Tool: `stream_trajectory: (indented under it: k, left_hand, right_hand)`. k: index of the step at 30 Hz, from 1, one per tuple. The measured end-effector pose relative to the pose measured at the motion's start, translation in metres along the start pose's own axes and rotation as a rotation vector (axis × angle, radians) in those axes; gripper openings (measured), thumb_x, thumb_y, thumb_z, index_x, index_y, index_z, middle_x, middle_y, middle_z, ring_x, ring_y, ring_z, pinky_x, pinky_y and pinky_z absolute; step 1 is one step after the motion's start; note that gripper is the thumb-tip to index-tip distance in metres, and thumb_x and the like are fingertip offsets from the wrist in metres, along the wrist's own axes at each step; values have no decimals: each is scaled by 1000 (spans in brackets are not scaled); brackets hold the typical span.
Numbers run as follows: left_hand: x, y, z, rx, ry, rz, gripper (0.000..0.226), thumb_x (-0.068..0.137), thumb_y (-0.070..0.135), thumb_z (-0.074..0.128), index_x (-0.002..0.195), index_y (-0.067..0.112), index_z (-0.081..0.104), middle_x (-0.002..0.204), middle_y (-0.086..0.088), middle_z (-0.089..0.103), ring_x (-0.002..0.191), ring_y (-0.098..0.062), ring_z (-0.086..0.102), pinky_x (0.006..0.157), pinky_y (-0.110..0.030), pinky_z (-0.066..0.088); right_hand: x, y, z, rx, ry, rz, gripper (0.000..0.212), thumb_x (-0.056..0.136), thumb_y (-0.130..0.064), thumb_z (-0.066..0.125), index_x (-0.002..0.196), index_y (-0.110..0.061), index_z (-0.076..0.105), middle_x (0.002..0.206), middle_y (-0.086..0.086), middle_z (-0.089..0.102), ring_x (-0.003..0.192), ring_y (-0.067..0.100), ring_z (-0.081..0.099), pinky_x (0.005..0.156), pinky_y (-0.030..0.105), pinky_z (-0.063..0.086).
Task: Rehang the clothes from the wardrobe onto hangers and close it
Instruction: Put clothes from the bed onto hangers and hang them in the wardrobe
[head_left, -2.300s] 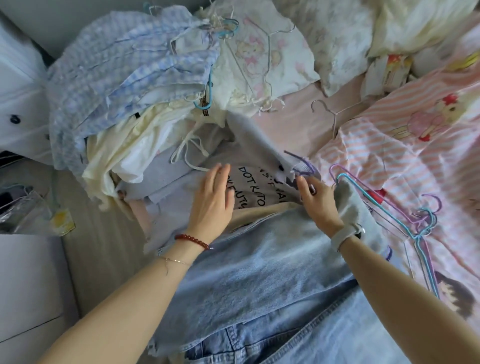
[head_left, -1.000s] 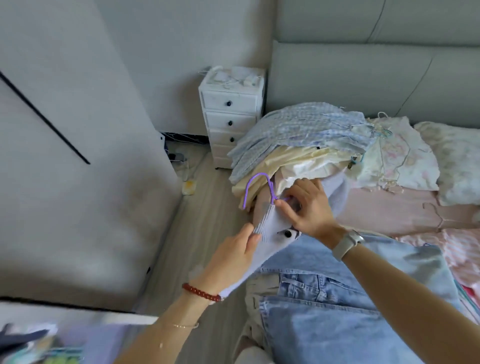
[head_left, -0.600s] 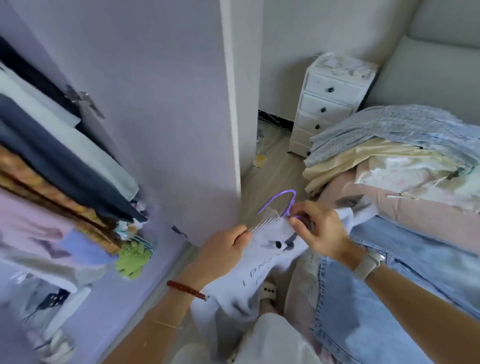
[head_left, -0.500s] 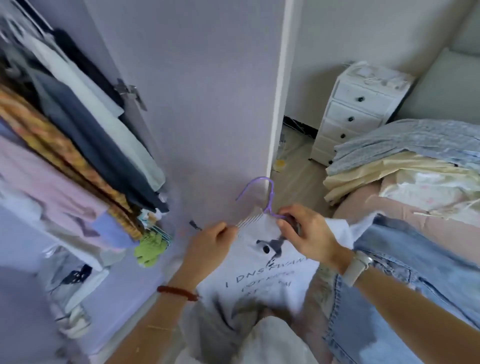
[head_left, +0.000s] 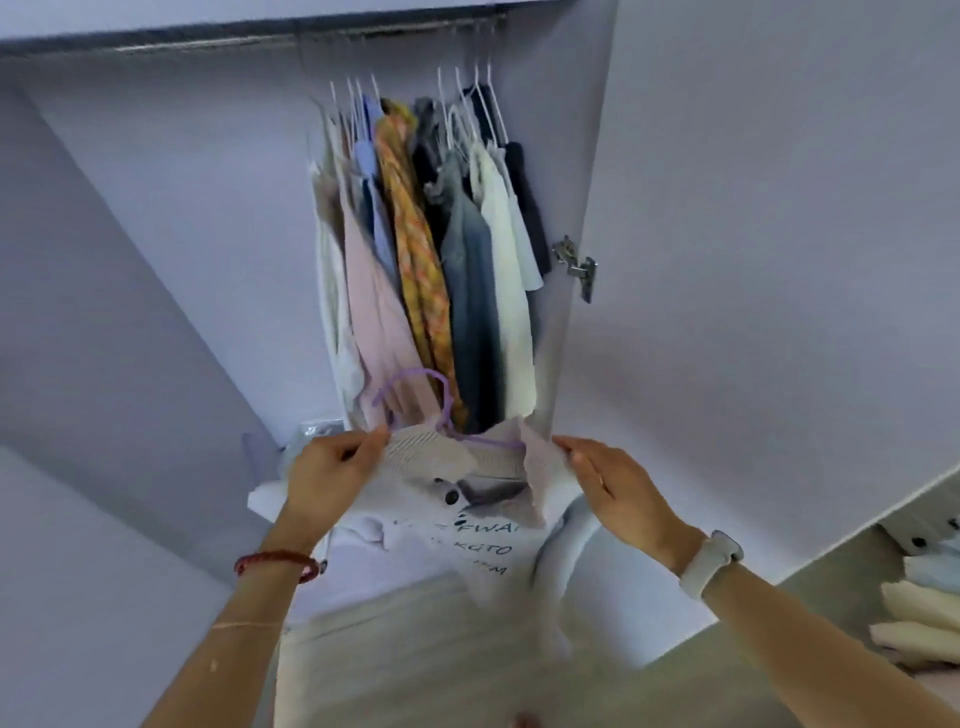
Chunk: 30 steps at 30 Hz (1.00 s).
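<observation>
Since half a second earlier, both hands had raised the white printed sweatshirt (head_left: 457, 525) on its purple hanger (head_left: 441, 410) before the open wardrobe's hanging clothes (head_left: 431, 249). Left hand (head_left: 332, 467) pinched the collar; right hand (head_left: 613, 483) pinched the shoulder, below the rail (head_left: 311, 39).

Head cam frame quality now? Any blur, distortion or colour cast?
Head view: strong wide-angle bending, wardrobe door edges splay outward; lilac cast over the white panels; soft, even light, no glare. Motion blur smears the T-shirt print and hem; left hand, right hand and the purple hanger are soft; hanging clothes stay readable.
</observation>
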<state>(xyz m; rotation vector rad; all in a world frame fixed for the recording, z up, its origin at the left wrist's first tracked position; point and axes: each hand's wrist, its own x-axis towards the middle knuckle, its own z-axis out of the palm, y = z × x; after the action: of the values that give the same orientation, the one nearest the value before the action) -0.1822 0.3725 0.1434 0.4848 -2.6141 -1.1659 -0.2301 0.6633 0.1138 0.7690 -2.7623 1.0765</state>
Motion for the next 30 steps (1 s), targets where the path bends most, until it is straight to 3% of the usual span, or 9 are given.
stream_trajectory:
  k: [6,9,12,14,18,21,24,27,30]
  left_hand:
    - [44,-11,-52,-102,148,-66,51,91,40,53,50,17,31,49,9,26,57,-18,24,56,-31,24]
    - [63,-20,-74,-179,217,-104,56,91,38,52,44,23,27,44,8,21,56,-18,20,53,-30,18]
    - [84,-32,-93,-172,296,-156,55,93,39,49,42,22,36,45,8,28,60,-22,28,63,-36,36]
    - [98,-41,-105,-120,335,-186,48,95,40,45,52,18,40,54,1,40,66,-26,37,87,-46,41]
    - [127,-64,-129,58,303,-224,39,96,41,40,84,10,61,90,-14,61,94,-35,52,95,-48,39]
    - [143,-74,-145,20,368,-189,32,95,32,45,116,11,58,124,-15,53,117,-36,44,101,-51,34]
    - [151,-67,-164,77,554,62,31,93,21,51,122,10,53,127,-15,47,117,-36,41,96,-46,32]
    - [162,-43,-187,181,702,389,33,85,16,52,117,7,56,121,-15,52,111,-37,45,88,-48,37]
    - [181,-14,-208,285,792,617,38,83,15,53,121,9,55,129,-18,49,122,-36,40,94,-47,31]
  right_hand:
    - [83,-13,16,-256,-37,-260,26,96,-24,44,112,-11,60,97,5,62,86,21,56,78,29,43]
    - [109,-30,24,-226,-30,-281,24,96,-24,45,102,-9,63,90,5,65,80,18,58,77,23,44]
    - [129,-60,37,-196,40,-391,35,97,-31,39,90,-9,66,70,2,66,59,16,61,59,26,51]
    - [147,-82,44,-204,178,-491,53,98,-39,26,81,-9,67,54,-1,60,43,12,54,46,19,44]
    - [170,-127,70,-220,384,-524,63,99,-37,20,69,-8,66,42,0,53,33,16,47,35,17,35]
    - [185,-150,99,-251,486,-506,67,100,-35,18,62,-9,66,41,0,53,32,15,48,37,22,36]
    - [203,-172,116,-312,524,-466,70,100,-33,13,63,-10,67,42,-3,55,33,10,50,40,15,32]
    - [221,-193,121,-334,516,-316,42,94,-27,36,68,-12,65,42,-2,54,32,15,49,43,11,24]
    - [252,-214,122,-266,572,-200,19,86,-15,54,71,-9,64,47,5,57,38,22,52,47,17,25]
